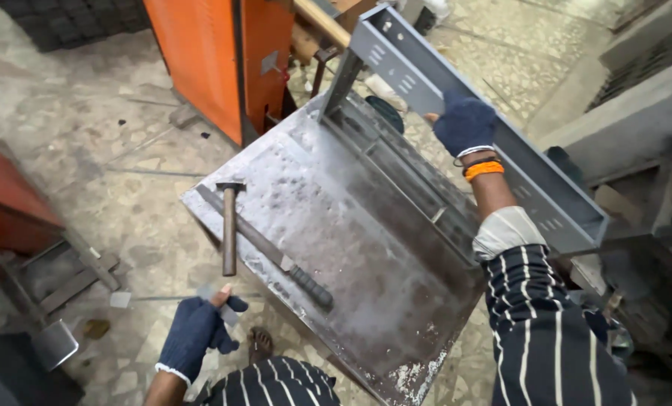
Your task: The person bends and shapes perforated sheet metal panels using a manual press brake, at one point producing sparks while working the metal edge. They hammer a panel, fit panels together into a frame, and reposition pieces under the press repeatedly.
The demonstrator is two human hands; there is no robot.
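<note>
Overhead, scuffed steel worktop [366, 248] on speckled stone floor [125, 150], orange cabinet [216, 53] behind, right hand [465, 122] gripping grey channel [456, 98], left hand [195, 334] loosely curled, empty, hammer [229, 225] lying flat.

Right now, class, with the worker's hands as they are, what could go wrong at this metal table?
1. The right hand alone steadies the long grey metal channel, tilted on the table; it could slide or tip.
2. The hammer lies at the table's edge with its handle overhanging, near the left hand; a knock could drop it toward the sandalled foot.
</note>
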